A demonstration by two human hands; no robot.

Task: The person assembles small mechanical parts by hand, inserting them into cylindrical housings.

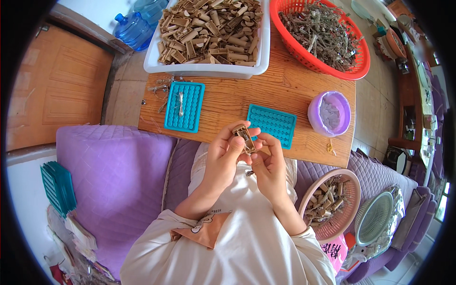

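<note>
My left hand (226,148) is closed around a small tan plastic casing (244,137), its hollow side facing up and something dark and light inside it. At the casing's lower end my right hand (270,168) pinches with thumb and fingers; a thin wire with a small shiny end (250,173) shows below the right thumb. Both hands meet over my lap, just in front of the table edge. Just beyond the right fingers lies a teal tray with rows of round pockets (280,124). Another teal tray (172,111) on the left carries a pale wire bundle (181,104).
The wooden table (223,102) bears a white bin (209,71) of tan casings, a red basket (319,63) of tangled wires and a purple-lined tub (349,114). Beside me on the right sit a pink basket (349,223) and a pale green one (373,221). Teal trays (58,187) stack at left.
</note>
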